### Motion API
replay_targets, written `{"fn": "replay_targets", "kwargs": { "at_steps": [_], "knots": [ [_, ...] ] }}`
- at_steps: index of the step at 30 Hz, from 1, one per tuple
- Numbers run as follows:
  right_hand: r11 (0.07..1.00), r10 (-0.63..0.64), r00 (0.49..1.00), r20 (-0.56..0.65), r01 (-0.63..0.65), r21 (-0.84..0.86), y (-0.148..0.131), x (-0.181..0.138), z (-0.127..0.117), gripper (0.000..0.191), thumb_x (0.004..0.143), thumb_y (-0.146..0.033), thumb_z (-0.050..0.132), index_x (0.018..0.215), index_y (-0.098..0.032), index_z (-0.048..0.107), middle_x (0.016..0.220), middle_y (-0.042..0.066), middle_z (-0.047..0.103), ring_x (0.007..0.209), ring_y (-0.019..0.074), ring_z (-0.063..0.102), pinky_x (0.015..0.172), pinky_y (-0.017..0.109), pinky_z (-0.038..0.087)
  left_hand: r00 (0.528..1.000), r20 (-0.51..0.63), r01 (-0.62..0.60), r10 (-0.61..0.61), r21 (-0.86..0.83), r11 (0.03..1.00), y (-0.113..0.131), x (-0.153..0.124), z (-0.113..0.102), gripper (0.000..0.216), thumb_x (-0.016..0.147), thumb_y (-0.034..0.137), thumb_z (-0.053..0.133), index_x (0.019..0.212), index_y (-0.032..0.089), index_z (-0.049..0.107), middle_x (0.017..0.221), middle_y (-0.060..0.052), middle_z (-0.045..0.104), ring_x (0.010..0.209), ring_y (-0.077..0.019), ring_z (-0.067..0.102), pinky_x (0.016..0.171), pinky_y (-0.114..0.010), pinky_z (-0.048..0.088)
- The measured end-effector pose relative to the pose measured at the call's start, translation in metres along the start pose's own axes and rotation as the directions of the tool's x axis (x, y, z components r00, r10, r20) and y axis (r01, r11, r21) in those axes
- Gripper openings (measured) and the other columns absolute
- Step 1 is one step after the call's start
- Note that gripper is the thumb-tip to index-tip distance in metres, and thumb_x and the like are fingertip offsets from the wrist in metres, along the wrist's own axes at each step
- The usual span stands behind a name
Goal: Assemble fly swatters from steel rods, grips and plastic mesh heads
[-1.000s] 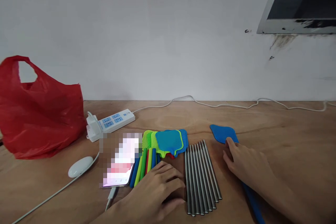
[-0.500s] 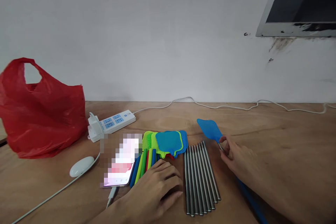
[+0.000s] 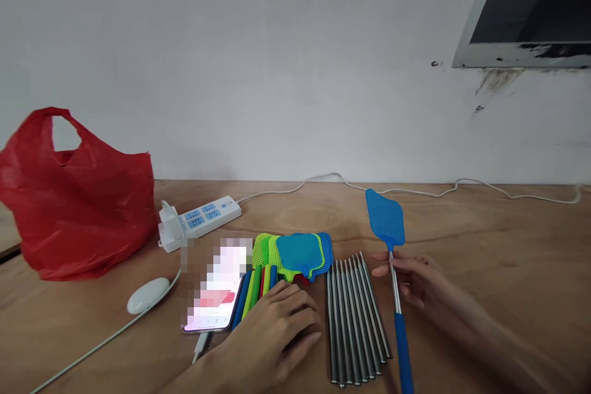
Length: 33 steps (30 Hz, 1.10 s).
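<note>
My right hand [image 3: 418, 277] is closed round the thin metal rod of a blue fly swatter [image 3: 386, 217], just below its head. The swatter points away from me, its blue grip [image 3: 402, 354] nearest. My left hand [image 3: 281, 326] rests loosely with thumb apart, beside and partly over a row of coloured tubes [image 3: 249, 295] in blue, yellow, green and red. Between my hands lie several silver metal rods [image 3: 355, 323] side by side. Behind the left hand is a pile of mesh swatter heads [image 3: 300, 253] in blue, yellow and green, with a bit of red beneath.
A lit phone [image 3: 217, 295], partly pixelated, lies left of the tubes. A white power strip [image 3: 215, 214] sits behind it, its cord along the wall. Farther left are a white oval object [image 3: 148, 295] on a cable and a red plastic bag [image 3: 83, 203]. All are on a wooden table [image 3: 498, 246].
The swatter has turned from slanting leftward to nearly upright in view, its head swinging right. My right hand has shifted lower on its rod. My left hand stays in place.
</note>
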State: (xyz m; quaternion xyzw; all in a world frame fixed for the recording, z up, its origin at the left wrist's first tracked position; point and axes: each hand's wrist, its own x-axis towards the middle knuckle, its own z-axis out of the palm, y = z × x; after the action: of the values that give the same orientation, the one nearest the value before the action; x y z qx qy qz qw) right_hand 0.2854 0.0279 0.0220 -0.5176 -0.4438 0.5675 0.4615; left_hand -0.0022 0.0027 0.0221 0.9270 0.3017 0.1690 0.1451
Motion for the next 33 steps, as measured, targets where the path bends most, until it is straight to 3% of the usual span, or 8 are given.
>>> {"fn": "replay_targets", "kwargs": {
  "at_steps": [3, 6, 11, 19, 23, 26, 33],
  "knots": [
    [0.999, 0.035, 0.997, 0.075, -0.036, 0.009, 0.0, 0.0, 0.001, 0.036, 0.077, -0.053, 0.071, 0.089, -0.02, 0.078, 0.089, 0.009, 0.077, 0.053, 0.0121, 0.046, 0.042, 0.023, 0.032, 1.0, 0.008, 0.003, -0.003, 0.005, 1.0, 0.0, 0.001, -0.001, 0.014, 0.098, 0.017, 0.052, 0.101, 0.021, 0.065, 0.103, -0.004, 0.068, 0.097, -0.0214, 0.061, 0.091, -0.035, 0.045],
    [0.998, 0.051, 0.992, 0.114, -0.055, 0.032, 0.0, 0.001, 0.002, 0.038, 0.074, -0.055, 0.076, 0.089, -0.02, 0.078, 0.086, 0.008, 0.076, 0.053, 0.011, 0.047, 0.042, 0.021, 0.031, 1.0, 0.028, 0.012, -0.013, 0.005, 1.0, 0.002, 0.001, -0.001, 0.014, 0.098, 0.016, 0.052, 0.102, 0.02, 0.065, 0.103, -0.004, 0.068, 0.096, -0.0215, 0.061, 0.091, -0.035, 0.045],
    [0.989, 0.001, 0.998, 0.058, -0.009, 0.149, 0.004, -0.002, 0.005, 0.039, 0.064, -0.051, 0.087, 0.063, -0.017, 0.067, 0.071, 0.003, 0.07, 0.05, 0.0064, 0.038, 0.042, 0.018, 0.028, 0.999, 0.043, 0.014, -0.014, -0.001, 1.0, 0.003, 0.0, 0.0, 0.015, 0.098, 0.015, 0.052, 0.103, 0.021, 0.065, 0.103, -0.003, 0.069, 0.097, -0.0215, 0.061, 0.091, -0.035, 0.045],
    [0.959, 0.072, 0.979, 0.189, -0.12, 0.256, 0.009, -0.004, 0.01, 0.037, 0.074, -0.046, 0.083, 0.1, -0.02, 0.078, 0.097, 0.008, 0.076, 0.062, 0.0091, 0.052, 0.049, 0.018, 0.039, 0.999, 0.039, 0.019, -0.02, 0.007, 1.0, 0.004, 0.002, -0.002, 0.015, 0.098, 0.015, 0.051, 0.102, 0.021, 0.064, 0.103, -0.004, 0.068, 0.096, -0.0214, 0.061, 0.09, -0.035, 0.045],
    [0.96, 0.04, 0.987, 0.154, -0.081, 0.27, 0.011, -0.007, 0.012, 0.029, 0.066, -0.044, 0.089, 0.08, -0.02, 0.078, 0.085, 0.004, 0.075, 0.061, 0.0091, 0.054, 0.048, 0.018, 0.04, 0.998, 0.055, 0.018, -0.018, 0.0, 1.0, 0.007, 0.002, -0.003, 0.014, 0.097, 0.015, 0.052, 0.103, 0.021, 0.064, 0.103, -0.003, 0.069, 0.097, -0.0214, 0.061, 0.09, -0.034, 0.044],
    [0.94, 0.098, 0.991, 0.092, -0.123, 0.318, 0.011, -0.011, 0.016, 0.032, 0.056, -0.043, 0.094, 0.066, -0.021, 0.074, 0.074, 0.0, 0.072, 0.058, 0.0083, 0.054, 0.046, 0.017, 0.04, 0.999, 0.047, 0.006, -0.006, -0.005, 1.0, 0.007, 0.001, -0.003, 0.013, 0.098, 0.015, 0.053, 0.102, 0.021, 0.064, 0.104, -0.002, 0.068, 0.097, -0.0209, 0.06, 0.091, -0.034, 0.043],
    [0.907, 0.118, 0.972, 0.205, -0.189, 0.377, 0.013, -0.013, 0.023, 0.041, 0.06, -0.042, 0.094, 0.093, -0.019, 0.082, 0.088, 0.004, 0.075, 0.066, 0.0075, 0.057, 0.055, 0.015, 0.047, 1.0, 0.007, -0.005, 0.005, -0.025, 1.0, 0.004, -0.001, -0.001, 0.012, 0.099, 0.015, 0.052, 0.102, 0.02, 0.063, 0.104, -0.002, 0.068, 0.096, -0.0198, 0.059, 0.09, -0.033, 0.039]
  ]
}}
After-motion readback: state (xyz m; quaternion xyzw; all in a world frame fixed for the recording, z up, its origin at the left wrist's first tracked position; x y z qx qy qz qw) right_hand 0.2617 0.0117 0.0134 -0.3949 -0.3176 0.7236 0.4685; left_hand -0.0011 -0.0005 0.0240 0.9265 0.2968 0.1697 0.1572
